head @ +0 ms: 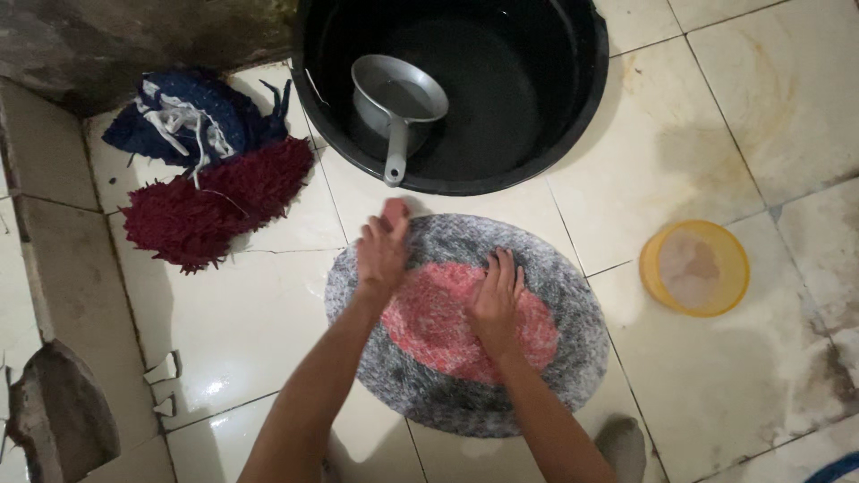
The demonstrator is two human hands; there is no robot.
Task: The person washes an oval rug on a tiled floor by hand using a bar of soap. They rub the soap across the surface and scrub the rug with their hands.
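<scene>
Both hands on round grey mat with red centre [465, 376]: right hand [497, 300] flat, fingers spread; left hand [383, 250] raised, fingers loosely extended, gripping nothing.

No packages, labels, signs, screens.

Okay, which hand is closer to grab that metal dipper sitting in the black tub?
Left, probably. The left hand is at the round mat's far edge, just below the dipper's handle. The right hand lies flat on the mat's red centre, farther from the black tub.
</scene>
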